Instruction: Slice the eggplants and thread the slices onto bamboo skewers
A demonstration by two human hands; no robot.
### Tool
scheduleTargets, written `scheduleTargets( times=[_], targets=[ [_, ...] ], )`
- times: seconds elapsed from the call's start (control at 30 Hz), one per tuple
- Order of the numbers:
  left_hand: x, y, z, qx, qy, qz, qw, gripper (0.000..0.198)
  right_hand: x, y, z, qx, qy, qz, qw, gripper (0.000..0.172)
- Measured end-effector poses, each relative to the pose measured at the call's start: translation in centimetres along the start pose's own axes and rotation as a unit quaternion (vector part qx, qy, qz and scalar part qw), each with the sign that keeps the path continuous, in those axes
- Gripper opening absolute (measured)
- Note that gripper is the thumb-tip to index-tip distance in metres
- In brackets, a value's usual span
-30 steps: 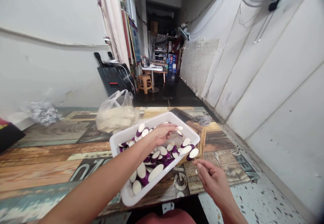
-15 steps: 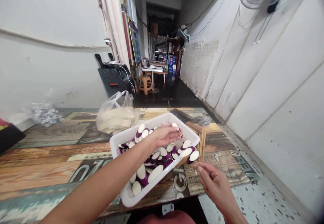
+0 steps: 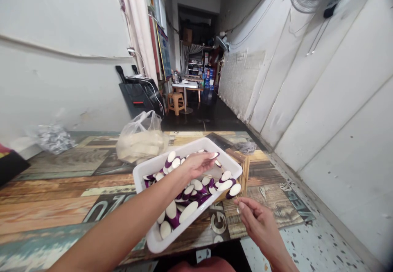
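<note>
Right hand [image 3: 256, 219] pinches a barely visible skewer [image 3: 237, 200]; left hand [image 3: 196, 164] pinches a white, purple-edged slice [image 3: 214, 155] above the tray's [image 3: 154, 241] far side.

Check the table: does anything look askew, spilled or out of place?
The white tray of eggplant slices sits skewed, its near corner almost at the table edge. Nothing looks spilled.

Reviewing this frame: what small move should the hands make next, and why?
Probably push the eggplant slice in the left hand onto the far end of the skewer. The right hand pinches that skewer, which already carries threaded slices, and the held slice hangs just past them above the white tray.
</note>
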State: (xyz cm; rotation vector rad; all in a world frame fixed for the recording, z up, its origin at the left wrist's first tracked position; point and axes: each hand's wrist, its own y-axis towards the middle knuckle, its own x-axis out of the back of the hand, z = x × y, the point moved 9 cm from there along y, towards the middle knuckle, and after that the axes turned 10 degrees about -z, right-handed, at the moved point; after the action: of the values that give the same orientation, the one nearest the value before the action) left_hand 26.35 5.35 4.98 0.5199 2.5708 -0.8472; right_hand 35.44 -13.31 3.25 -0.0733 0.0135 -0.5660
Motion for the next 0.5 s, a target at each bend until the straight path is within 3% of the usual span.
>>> scheduleTargets(
  times=[0.5],
  targets=[
    [0.11, -0.17, -0.11, -0.020, -0.020, -0.010, 1.000, 0.003, -0.16, 0.00, 0.14, -0.011, 0.019, -0.007, 1.000, 0.035]
  ],
)
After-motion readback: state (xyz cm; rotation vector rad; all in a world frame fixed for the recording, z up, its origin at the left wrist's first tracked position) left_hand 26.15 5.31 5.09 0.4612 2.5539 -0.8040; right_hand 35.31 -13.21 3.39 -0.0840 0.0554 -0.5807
